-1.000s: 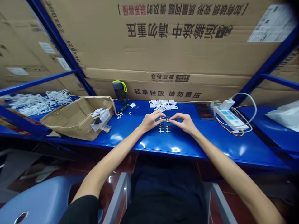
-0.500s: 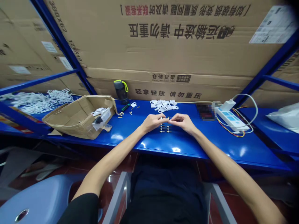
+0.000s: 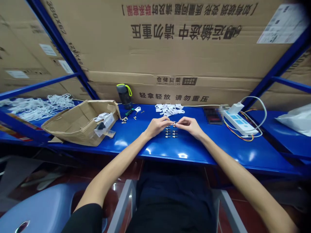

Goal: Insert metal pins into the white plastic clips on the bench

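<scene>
My left hand (image 3: pixel 156 126) and my right hand (image 3: pixel 191 127) meet fingertip to fingertip above the blue tabletop. The fingers of my right hand pinch a small metal-and-white piece (image 3: pixel 174 123), too small to make out fully. Close beside it are the closed fingertips of my left hand; whether they also grip something is hidden. Just below my hands, several small screw-like pieces with pale heads (image 3: pixel 175 133) lie in two short columns. Beyond my hands sits a pile of white plastic parts (image 3: pixel 169 109).
An open cardboard box (image 3: pixel 70 124) stands on the left, near a dark bottle (image 3: pixel 124 97), a green-handled tool (image 3: pixel 129 112) and loose small pieces (image 3: pixel 124 120). On the right lie a power strip (image 3: pixel 239 122) and cables. Cardboard (image 3: pixel 170 58) walls the back.
My left fingertips have drawn back slightly to the left, showing more of the left column of small pieces. My right hand stays almost in place. The view has shifted slightly.
</scene>
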Demonstrator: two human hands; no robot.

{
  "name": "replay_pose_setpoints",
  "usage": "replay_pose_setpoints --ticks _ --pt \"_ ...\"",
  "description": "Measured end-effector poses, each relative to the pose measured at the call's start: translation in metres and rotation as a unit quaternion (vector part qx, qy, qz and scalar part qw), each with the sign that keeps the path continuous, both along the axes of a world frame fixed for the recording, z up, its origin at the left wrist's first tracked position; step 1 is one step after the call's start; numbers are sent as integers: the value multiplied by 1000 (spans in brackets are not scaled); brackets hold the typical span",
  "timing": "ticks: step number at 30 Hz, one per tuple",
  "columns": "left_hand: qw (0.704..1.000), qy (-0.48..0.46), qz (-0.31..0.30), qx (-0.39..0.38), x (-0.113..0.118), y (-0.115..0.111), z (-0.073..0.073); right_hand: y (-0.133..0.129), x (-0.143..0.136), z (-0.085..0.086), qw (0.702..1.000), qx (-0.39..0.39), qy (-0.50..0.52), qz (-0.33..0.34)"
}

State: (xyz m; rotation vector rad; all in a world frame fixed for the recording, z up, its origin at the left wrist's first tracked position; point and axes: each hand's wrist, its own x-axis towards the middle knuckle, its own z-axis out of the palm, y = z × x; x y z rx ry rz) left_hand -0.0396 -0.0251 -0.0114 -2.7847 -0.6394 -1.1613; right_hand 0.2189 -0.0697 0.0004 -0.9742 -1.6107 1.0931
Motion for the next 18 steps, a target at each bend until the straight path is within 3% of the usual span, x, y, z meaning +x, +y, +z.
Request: replay_pose_setpoints --ticks 11,18 --pt "994 -92 6 -65 -1 4 -1 3 3 2 998 25 -8 -54" --pt "994 -84 1 -74 -2 6 -3 7 4 0 997 29 -25 -61"
